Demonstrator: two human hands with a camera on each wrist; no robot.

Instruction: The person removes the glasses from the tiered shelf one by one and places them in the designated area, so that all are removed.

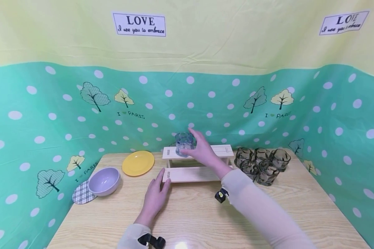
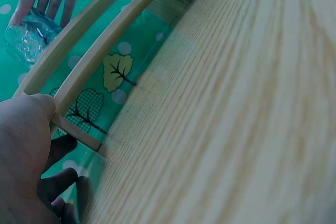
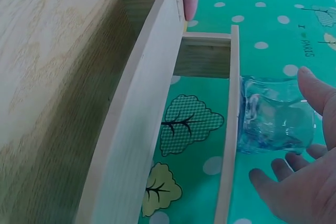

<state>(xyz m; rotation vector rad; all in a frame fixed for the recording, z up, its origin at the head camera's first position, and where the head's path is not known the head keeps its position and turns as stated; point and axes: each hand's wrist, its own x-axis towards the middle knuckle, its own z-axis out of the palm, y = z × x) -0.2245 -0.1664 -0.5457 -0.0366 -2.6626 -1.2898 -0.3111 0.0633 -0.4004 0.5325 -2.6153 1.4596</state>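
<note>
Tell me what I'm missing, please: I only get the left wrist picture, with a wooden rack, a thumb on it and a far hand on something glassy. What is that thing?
Observer: A clear glass, standing on the top shelf of the wooden rack; the right hand grips it.
Operator: What is the near hand doing?
Observer: The left hand rests on the lower shelf's left end.
Operator: Any more glasses around?
Observer: Yes, a cluster of smoky glasses stands on the table right of the rack.
Operator: And to the left?
Observer: A yellow plate and a lilac bowl.
</note>
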